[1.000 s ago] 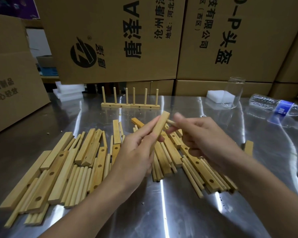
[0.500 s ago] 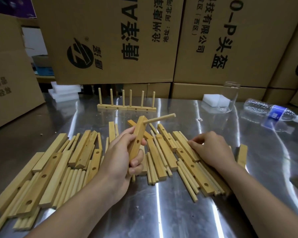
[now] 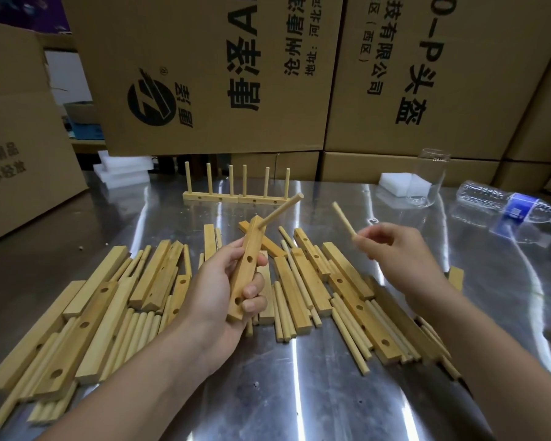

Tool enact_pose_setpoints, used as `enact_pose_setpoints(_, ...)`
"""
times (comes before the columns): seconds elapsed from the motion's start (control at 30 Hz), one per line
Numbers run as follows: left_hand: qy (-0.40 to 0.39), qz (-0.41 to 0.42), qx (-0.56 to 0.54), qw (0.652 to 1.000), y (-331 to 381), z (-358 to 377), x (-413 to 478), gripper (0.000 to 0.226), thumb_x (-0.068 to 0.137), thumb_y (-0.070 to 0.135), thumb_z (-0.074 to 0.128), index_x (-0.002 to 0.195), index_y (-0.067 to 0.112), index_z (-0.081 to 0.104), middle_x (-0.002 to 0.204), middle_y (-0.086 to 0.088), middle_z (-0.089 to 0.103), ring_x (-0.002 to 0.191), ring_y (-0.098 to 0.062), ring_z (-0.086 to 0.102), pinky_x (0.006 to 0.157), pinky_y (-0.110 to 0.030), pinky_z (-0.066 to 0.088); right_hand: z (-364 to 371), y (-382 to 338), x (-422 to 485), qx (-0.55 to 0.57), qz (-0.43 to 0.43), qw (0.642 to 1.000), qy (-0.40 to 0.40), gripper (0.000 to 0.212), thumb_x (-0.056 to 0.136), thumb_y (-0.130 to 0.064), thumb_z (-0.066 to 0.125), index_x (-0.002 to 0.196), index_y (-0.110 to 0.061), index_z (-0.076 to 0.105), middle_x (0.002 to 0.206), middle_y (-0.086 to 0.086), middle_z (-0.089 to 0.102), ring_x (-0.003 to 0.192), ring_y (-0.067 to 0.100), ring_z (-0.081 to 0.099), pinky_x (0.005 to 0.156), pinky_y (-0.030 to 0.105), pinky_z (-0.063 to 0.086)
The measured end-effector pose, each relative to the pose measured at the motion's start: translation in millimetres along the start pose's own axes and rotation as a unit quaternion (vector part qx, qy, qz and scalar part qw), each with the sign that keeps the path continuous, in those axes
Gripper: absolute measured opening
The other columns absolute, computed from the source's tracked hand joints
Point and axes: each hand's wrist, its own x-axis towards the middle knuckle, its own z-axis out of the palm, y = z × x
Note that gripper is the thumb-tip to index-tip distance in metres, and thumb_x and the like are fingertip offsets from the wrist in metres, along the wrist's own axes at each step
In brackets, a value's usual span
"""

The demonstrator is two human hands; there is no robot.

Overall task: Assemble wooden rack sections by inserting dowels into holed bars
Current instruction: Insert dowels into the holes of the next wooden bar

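Filling next hole: left hand [image 3: 218, 292] grip curled round pale holed wooden bar [image 3: 248, 265]; right hand [image 3: 400, 261] grip pinching thin round wooden dowel [image 3: 343, 219] right of bar, needing hole alignment.

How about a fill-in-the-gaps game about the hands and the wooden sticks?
1. The left hand grips a holed bar with ___ dowel stuck in it.
2. The right hand pinches a loose dowel and holds it up in the ___.
3. The rack at the back has ___ dowels standing up.
4. The water bottle lies on its ___.

Missing words: one, air, six, side.
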Motion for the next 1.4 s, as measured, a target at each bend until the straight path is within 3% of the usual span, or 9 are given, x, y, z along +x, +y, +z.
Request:
enact_pose_setpoints(0.13, -0.005, -0.004, -0.02, 1.0, 2.4, -0.2, 0.0, 0.032, 0.109, 0.02, 0.043, 0.131, 0.013, 0.065, 0.082, -0.003, 0.06, 0.05, -0.009, 0.039, 0.037, -0.019, 0.035, 8.5, -37.0, -27.1, 0.311, 0.041, 0.927, -0.207, 0.02, 0.1, -0.024, 0.069, 0.117, -0.021, 0.079, 0.097, -0.003, 0.073, 0.08, 0.008, 0.063, 0.064, 0.022, 0.053)
enact_pose_setpoints(0.2, -0.004, -0.006, -0.022, 1.0, 2.5, -0.5, 0.6, 0.031, 0.108, 0.02, 0.045, 0.13, 0.011, 0.066, 0.083, -0.003, 0.059, 0.051, -0.009, 0.039, 0.038, -0.02, 0.036, 15.3, -45.6, -36.9, 0.353, 0.026, 0.901, -0.25, 0.032, 0.099, -0.022, 0.069, 0.131, -0.02, 0.074, 0.102, -0.002, 0.072, 0.082, 0.007, 0.063, 0.065, 0.021, 0.052)
enact_pose_setpoints(0.37, -0.01, -0.007, -0.016, 1.0, 0.6, -0.3, 1.2, 0.03, 0.107, 0.021, 0.049, 0.125, 0.006, 0.067, 0.085, -0.005, 0.058, 0.051, -0.01, 0.041, 0.039, -0.021, 0.036, 37.1, -55.5, -57.5, 0.29, -0.05, 0.933, -0.209, 0.019, 0.1, -0.022, 0.07, 0.116, -0.017, 0.077, 0.107, 0.003, 0.078, 0.083, 0.012, 0.069, 0.066, 0.021, 0.051)
enact_pose_setpoints(0.57, -0.033, 0.006, 0.026, 0.999, -2.5, 4.6, -3.0, 0.034, 0.11, 0.021, 0.044, 0.133, 0.017, 0.069, 0.084, -0.005, 0.06, 0.053, -0.01, 0.044, 0.041, -0.021, 0.037, 45.7, -60.7, -70.8, 0.216, -0.156, 0.947, -0.177, 0.012, 0.09, -0.005, 0.079, 0.098, -0.005, 0.07, 0.087, 0.007, 0.078, 0.079, 0.02, 0.072, 0.067, 0.022, 0.052)
enact_pose_setpoints(0.67, -0.054, 0.01, 0.044, 0.997, -3.8, 6.2, -5.4, 0.037, 0.111, 0.019, 0.041, 0.139, 0.017, 0.065, 0.078, -0.004, 0.056, 0.054, -0.01, 0.043, 0.041, -0.019, 0.035, 45.7, -64.6, -76.6, 0.171, -0.201, 0.949, -0.172, 0.013, 0.089, -0.001, 0.08, 0.092, -0.01, 0.072, 0.082, 0.002, 0.077, 0.071, 0.01, 0.069, 0.062, 0.021, 0.051)
enact_pose_setpoints(0.77, -0.055, 0.012, 0.052, 0.997, -3.5, 6.6, -6.2, 0.038, 0.112, 0.019, 0.04, 0.141, 0.016, 0.063, 0.077, -0.004, 0.053, 0.054, -0.01, 0.042, 0.041, -0.019, 0.035, 45.9, -64.6, -80.4, 0.125, -0.222, 0.954, -0.157, 0.011, 0.087, -0.013, 0.081, 0.089, -0.02, 0.073, 0.083, 0.001, 0.077, 0.066, 0.027, 0.068, 0.058, 0.039, 0.054)
enact_pose_setpoints(0.87, -0.048, 0.014, 0.054, 0.997, -2.6, 6.2, -6.0, 0.038, 0.112, 0.02, 0.039, 0.142, 0.017, 0.062, 0.077, -0.004, 0.051, 0.054, -0.01, 0.042, 0.041, -0.019, 0.034, 46.5, -62.7, -80.9, 0.113, -0.216, 0.959, -0.147, 0.009, 0.084, -0.019, 0.081, 0.087, -0.02, 0.072, 0.094, 0.002, 0.078, 0.082, 0.031, 0.076, 0.073, 0.057, 0.062)
enact_pose_setpoints(1.07, -0.035, 0.016, 0.051, 0.998, -2.1, 6.1, -5.4, 0.037, 0.112, 0.019, 0.039, 0.142, 0.019, 0.061, 0.074, -0.003, 0.053, 0.052, -0.009, 0.044, 0.041, -0.019, 0.035, 49.2, -58.2, -76.9, 0.102, -0.219, 0.958, -0.156, 0.016, 0.088, -0.009, 0.085, 0.089, -0.011, 0.069, 0.103, -0.001, 0.078, 0.106, 0.016, 0.075, 0.094, 0.049, 0.061)
enact_pose_setpoints(1.4, -0.054, 0.027, 0.072, 0.996, -3.6, 6.1, -6.5, 0.038, 0.113, 0.02, 0.038, 0.145, 0.022, 0.059, 0.075, -0.004, 0.052, 0.054, -0.008, 0.043, 0.042, -0.02, 0.034, 45.9, -62.2, -78.8, 0.078, -0.233, 0.962, -0.119, 0.013, 0.085, -0.02, 0.088, 0.09, -0.015, 0.076, 0.091, -0.009, 0.079, 0.089, 0.009, 0.077, 0.076, 0.026, 0.06)
